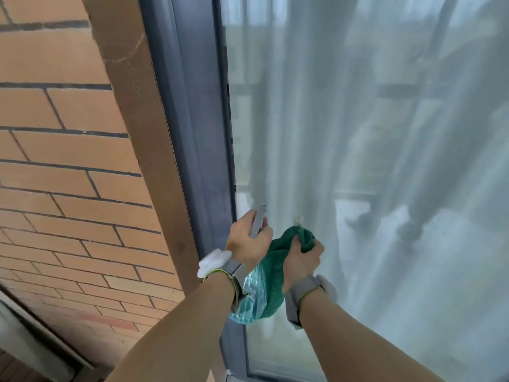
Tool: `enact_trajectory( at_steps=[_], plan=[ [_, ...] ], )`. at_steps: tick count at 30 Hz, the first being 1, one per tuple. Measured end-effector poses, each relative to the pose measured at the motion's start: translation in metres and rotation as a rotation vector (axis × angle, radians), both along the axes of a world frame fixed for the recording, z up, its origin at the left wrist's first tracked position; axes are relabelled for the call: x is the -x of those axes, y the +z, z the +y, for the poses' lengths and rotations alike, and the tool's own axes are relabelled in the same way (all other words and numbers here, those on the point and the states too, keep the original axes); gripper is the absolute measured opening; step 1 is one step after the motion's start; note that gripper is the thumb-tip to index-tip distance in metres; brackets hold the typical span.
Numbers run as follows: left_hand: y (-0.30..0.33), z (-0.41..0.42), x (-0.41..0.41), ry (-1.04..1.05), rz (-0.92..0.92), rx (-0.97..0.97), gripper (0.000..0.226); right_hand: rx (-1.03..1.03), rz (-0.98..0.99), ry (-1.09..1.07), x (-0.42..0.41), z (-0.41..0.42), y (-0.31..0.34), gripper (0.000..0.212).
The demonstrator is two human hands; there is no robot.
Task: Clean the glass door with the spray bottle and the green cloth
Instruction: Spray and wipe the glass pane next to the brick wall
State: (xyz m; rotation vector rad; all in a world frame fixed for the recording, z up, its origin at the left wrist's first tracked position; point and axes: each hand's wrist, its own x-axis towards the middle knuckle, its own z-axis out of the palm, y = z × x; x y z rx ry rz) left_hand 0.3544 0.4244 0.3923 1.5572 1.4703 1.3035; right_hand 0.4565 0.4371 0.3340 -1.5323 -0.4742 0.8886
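The left hand [246,237] grips the grey trigger head of the spray bottle [249,297], fingers curled round its neck, nozzle aimed up at the glass door [385,161]. The bottle's clear, blue-tinted body hangs below the wrist (pale liquid seems to fill it, though the level cannot be told). Just right of it, the right hand [301,257] clutches the green cloth [275,274], fingers closed round a bunched top corner at the pane, near a small whitish spot on the glass. The rest of the cloth drapes down between the two wrists, touching the bottle. Each wrist wears a grey band with a white device. A sheer white curtain [316,106] hangs behind the glass. The grey door frame [192,119] runs along the left, with a brick wall [55,161] beyond it.
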Motion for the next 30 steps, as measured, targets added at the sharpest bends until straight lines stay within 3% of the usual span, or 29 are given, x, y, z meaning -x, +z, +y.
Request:
enact_trajectory(
  at_steps=[7, 10, 14, 19, 22, 24, 26, 30],
  plan=[
    [0.007, 0.004, 0.023, 0.047, 0.012, 0.002, 0.007, 0.022, 0.534, 0.135, -0.005, -0.011, -0.002, 0.047],
    [0.007, 0.001, 0.026, 0.02, 0.049, -0.018, 0.01, 0.102, 0.517, 0.234, -0.007, -0.024, -0.01, 0.053],
    [0.004, -0.004, 0.022, -0.013, 0.084, -0.026, 0.012, 0.098, 0.442, 0.345, -0.01, -0.036, -0.02, 0.037],
    [0.009, -0.006, 0.017, -0.037, 0.048, 0.017, 0.009, 0.033, -0.245, 0.343, -0.013, -0.04, -0.029, 0.037],
    [0.017, -0.005, 0.012, -0.076, 0.056, 0.037, 0.029, -0.046, -0.734, 0.448, -0.016, -0.037, -0.033, 0.044],
    [0.019, -0.002, 0.012, -0.036, 0.088, 0.009, 0.034, -0.183, -1.149, 0.519, -0.016, -0.031, -0.028, 0.049],
    [0.016, 0.001, 0.015, 0.02, 0.093, -0.014, 0.024, -0.365, -1.492, 0.544, -0.009, -0.017, -0.022, 0.055],
    [0.008, 0.0, 0.042, 0.152, 0.015, -0.053, 0.023, -0.504, -1.779, 0.577, 0.018, 0.006, -0.015, 0.054]
  ],
)
